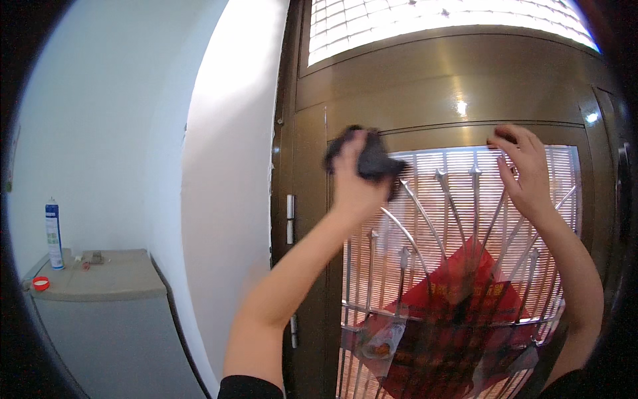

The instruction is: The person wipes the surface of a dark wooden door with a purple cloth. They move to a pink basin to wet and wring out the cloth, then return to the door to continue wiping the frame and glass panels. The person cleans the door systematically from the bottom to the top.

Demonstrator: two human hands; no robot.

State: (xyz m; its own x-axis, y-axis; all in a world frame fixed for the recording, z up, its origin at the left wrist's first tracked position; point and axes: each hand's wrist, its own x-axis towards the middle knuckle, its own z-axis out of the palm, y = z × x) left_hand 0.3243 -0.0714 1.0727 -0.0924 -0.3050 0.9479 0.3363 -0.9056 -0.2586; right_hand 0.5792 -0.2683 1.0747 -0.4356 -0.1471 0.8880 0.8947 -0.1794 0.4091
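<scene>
My left hand [359, 189] is closed on a dark cloth [376, 159], which is bunched up and blurred by motion. The cloth lies at the brown metal door [412, 93], by the upper left corner of its barred window. On the right, my right hand [530, 176] is raised near the window's upper right edge. Its fingers are bent and apart, with nothing visible in them. Between my arms, silver grille bars [442, 206] fan out across the window. Whether the right fingertips touch the door I cannot tell.
Behind the lower bars is a red diamond-shaped sheet [465, 276]. Silver hinges [290, 219] line the door's left side. At the far left, a grey cabinet [106, 332] carries a blue and white spray can [54, 236] and a red cap [41, 284]. A white wall [229, 166] adjoins the door frame.
</scene>
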